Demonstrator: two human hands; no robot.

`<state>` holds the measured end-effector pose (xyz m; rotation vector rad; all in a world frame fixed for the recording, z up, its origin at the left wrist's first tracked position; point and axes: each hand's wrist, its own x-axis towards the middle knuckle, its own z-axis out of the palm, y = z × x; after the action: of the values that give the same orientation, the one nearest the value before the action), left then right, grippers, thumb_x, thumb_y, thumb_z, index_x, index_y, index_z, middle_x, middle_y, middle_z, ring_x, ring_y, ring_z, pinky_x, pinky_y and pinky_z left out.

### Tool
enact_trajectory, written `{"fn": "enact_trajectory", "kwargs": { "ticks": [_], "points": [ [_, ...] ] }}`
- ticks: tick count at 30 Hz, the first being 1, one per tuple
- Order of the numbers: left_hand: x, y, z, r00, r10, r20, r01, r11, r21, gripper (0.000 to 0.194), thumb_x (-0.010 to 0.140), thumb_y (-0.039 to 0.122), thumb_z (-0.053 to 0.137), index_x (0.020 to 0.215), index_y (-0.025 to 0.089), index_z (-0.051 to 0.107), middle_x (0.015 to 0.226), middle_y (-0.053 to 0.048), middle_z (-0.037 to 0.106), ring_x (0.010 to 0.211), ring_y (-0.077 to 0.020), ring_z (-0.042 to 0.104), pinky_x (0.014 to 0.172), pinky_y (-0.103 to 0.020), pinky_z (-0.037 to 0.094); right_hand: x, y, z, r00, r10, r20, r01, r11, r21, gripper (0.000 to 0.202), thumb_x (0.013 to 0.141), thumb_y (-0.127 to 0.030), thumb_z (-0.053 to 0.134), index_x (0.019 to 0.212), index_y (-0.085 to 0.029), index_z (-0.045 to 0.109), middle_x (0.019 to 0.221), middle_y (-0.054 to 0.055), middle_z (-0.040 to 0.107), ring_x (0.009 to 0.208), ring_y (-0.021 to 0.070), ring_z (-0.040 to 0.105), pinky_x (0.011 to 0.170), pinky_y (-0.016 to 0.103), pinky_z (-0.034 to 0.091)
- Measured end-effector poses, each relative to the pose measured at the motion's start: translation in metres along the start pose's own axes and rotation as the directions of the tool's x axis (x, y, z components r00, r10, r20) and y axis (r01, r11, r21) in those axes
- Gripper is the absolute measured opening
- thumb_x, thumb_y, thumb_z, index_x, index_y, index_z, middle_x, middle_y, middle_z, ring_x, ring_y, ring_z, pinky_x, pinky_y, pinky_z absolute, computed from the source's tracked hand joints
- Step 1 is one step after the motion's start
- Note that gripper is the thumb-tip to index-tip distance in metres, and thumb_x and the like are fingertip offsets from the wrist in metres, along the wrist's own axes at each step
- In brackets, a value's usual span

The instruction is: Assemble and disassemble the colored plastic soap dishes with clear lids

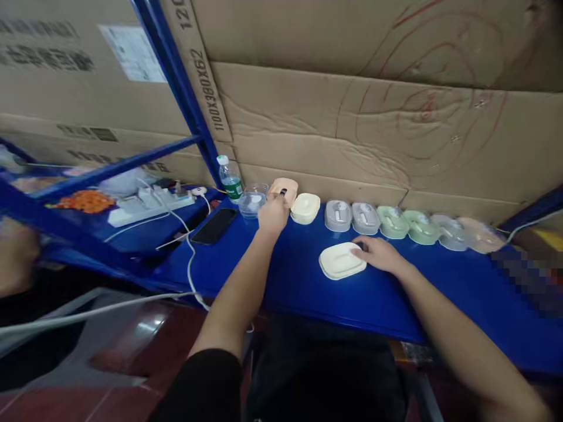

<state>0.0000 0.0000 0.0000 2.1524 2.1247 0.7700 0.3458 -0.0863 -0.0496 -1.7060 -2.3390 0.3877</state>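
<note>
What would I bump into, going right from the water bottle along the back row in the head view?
Clear plastic tub, peach container, cream container, two lavender-gray lidded boxes, two green lidded boxes, pale gray box, pinkish box.

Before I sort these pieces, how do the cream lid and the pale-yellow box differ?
The right hand touches the cream lid; neither hand covers the pale-yellow box. The lid looks whiter, the box yellower. The lid lies closer to the blue table's front edge, while the box sits back near the cardboard. Both have rounded corners.
</note>
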Motion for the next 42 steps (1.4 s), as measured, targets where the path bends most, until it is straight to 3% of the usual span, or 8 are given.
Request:
{"fn": "enact_trajectory", "kwargs": {
  "ticks": [11, 16, 19, 23, 29, 32, 37, 42],
  "points": [
    [-0.003, 0.008, 0.003, 0.946, 0.179, -0.271, -0.294, 0.828, -0.477, 0.017, 0.094, 0.021, 0.071, 0.104, 0.023, 0.057, 0.141, -0.012, 0.069, 0.11, -0.0244, 0.074, 0.095, -0.039, 0.057, -0.002, 0.0, -0.001, 0.999, 0.007, -0.044, -0.004, 0.998, 0.058, 0.051, 0.1, -0.065, 0.057, 0.125, -0.024, 0.074, 0.086, 0.005, 0.078, 0.08, 0.0253, 0.073, 0.065, 0.034, 0.045],
    [-0.014, 0.028, 0.005, 0.949, 0.314, -0.031, -0.157, 0.384, -0.91, 0.034, 0.093, 0.04, 0.075, 0.098, 0.024, 0.045, 0.086, 0.001, 0.073, 0.045, -0.0081, 0.056, 0.047, -0.022, 0.042, -0.002, -0.004, -0.003, 0.962, 0.069, -0.265, -0.015, 0.98, 0.2, 0.059, 0.098, -0.064, 0.062, 0.138, -0.021, 0.066, 0.094, 0.007, 0.078, 0.077, 0.0251, 0.071, 0.073, 0.04, 0.054],
    [-0.023, 0.038, 0.005, 0.849, 0.512, 0.135, 0.009, 0.241, -0.971, 0.046, 0.089, 0.053, 0.077, 0.098, 0.024, 0.043, 0.066, 0.008, 0.063, 0.038, -0.0073, 0.05, 0.041, -0.019, 0.033, -0.002, -0.01, -0.005, 0.902, 0.12, -0.415, 0.043, 0.93, 0.364, 0.075, 0.096, -0.071, 0.061, 0.15, -0.02, 0.055, 0.107, 0.011, 0.078, 0.07, 0.0226, 0.066, 0.073, 0.043, 0.057],
    [-0.035, 0.047, 0.005, 0.685, 0.635, 0.358, 0.225, 0.283, -0.932, 0.046, 0.088, 0.056, 0.077, 0.096, 0.023, 0.046, 0.055, 0.009, 0.056, 0.039, -0.0092, 0.053, 0.041, -0.018, 0.028, -0.003, -0.017, -0.008, 0.885, 0.205, -0.417, 0.091, 0.803, 0.589, 0.072, 0.097, -0.079, 0.051, 0.14, -0.022, 0.062, 0.097, 0.008, 0.074, 0.061, 0.0189, 0.061, 0.061, 0.037, 0.053],
    [-0.04, 0.052, 0.0, 0.582, 0.626, 0.519, 0.347, 0.386, -0.855, 0.051, 0.087, 0.034, 0.069, 0.133, 0.021, 0.052, 0.065, 0.002, 0.068, 0.047, -0.0146, 0.062, 0.043, -0.022, 0.029, -0.004, -0.02, -0.013, 0.899, 0.229, -0.372, 0.065, 0.772, 0.632, 0.056, 0.092, -0.076, 0.061, 0.09, -0.02, 0.07, 0.074, 0.001, 0.066, 0.068, 0.0179, 0.058, 0.062, 0.031, 0.045],
    [-0.039, 0.049, 0.0, 0.491, 0.645, 0.586, 0.28, 0.52, -0.807, 0.057, 0.091, 0.036, 0.065, 0.144, 0.02, 0.054, 0.073, -0.001, 0.071, 0.051, -0.0135, 0.063, 0.045, -0.024, 0.031, -0.003, -0.019, -0.012, 0.923, 0.237, -0.303, -0.022, 0.819, 0.573, 0.056, 0.093, -0.074, 0.058, 0.077, -0.021, 0.064, 0.069, 0.0, 0.062, 0.066, 0.0175, 0.055, 0.062, 0.031, 0.04],
    [-0.037, 0.044, 0.016, 0.476, 0.662, 0.58, -0.022, 0.668, -0.744, 0.047, 0.096, 0.054, 0.064, 0.123, 0.016, 0.067, 0.091, -0.007, 0.075, 0.072, -0.0159, 0.067, 0.06, -0.027, 0.044, 0.0, -0.015, -0.009, 0.973, 0.188, -0.137, -0.124, 0.917, 0.379, 0.058, 0.093, -0.073, 0.052, 0.064, -0.023, 0.054, 0.063, 0.0, 0.057, 0.064, 0.0184, 0.053, 0.059, 0.032, 0.034],
    [-0.043, 0.05, 0.021, 0.381, 0.587, 0.714, -0.227, 0.808, -0.543, 0.049, 0.095, 0.057, 0.061, 0.12, 0.016, 0.066, 0.079, -0.004, 0.073, 0.072, -0.0194, 0.069, 0.067, -0.03, 0.046, -0.004, -0.013, -0.015, 0.982, 0.186, -0.041, -0.179, 0.973, 0.143, 0.046, 0.098, -0.062, 0.052, 0.076, -0.023, 0.061, 0.075, 0.004, 0.069, 0.074, 0.0219, 0.062, 0.063, 0.033, 0.036]
  ]
}}
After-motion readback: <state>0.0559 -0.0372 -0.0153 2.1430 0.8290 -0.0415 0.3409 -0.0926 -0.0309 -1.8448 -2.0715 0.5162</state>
